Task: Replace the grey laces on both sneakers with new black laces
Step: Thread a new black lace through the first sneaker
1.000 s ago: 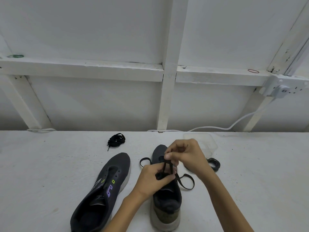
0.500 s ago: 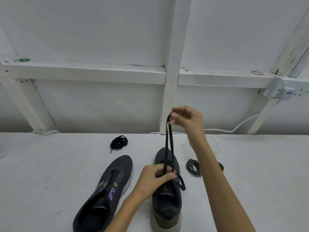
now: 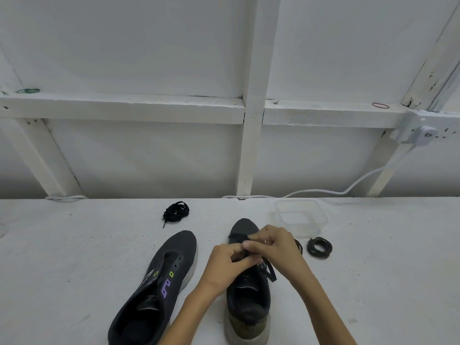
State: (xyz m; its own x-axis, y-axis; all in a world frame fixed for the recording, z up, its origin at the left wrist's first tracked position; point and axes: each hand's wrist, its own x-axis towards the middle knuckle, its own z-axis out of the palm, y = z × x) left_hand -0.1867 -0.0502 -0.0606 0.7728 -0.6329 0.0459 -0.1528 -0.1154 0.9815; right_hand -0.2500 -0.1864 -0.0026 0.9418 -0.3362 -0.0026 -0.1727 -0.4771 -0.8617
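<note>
- Now both hands meet over the eyelet rows of the dark grey fabric sneaker with a pale chunky sole (image 3: 249,298), which stands toe away from the person on the white painted tabletop (image 3: 74,257).
- The left hand (image 3: 224,266) curls thumb and forefinger in a pinch on the flat black lace (image 3: 270,273). The right hand (image 3: 272,247) pinches the same lace from the far side, its fingertips almost touching the left's.
- To thread well, I would keep the lace flat and untwisted, let the left hand steady the eyelet edge, and feed the tip in from the same face at every row.
- Each crossing should probably be drawn snug without puckering the upper, checking that both ends stay even.
- A slack loop trails off that sneaker's right side; it is best kept out of the next crossing.
- Just left of that sneaker lies the matching dark sneaker with purple and green side marks (image 3: 174,255), its eyelets bare.
- Beyond the toe and to its left sits a bundled black lace (image 3: 176,210), likely meant for it.
- Near that sneaker's right lies the coiled grey laces (image 3: 319,247), with a clear plastic tub (image 3: 323,219) just beyond them.
- Hidden by fingers and blur: the lace tip, the eyelet in use, and how many rows are done.
- Something dark peeks from behind the right wrist; I cannot tell what.
</note>
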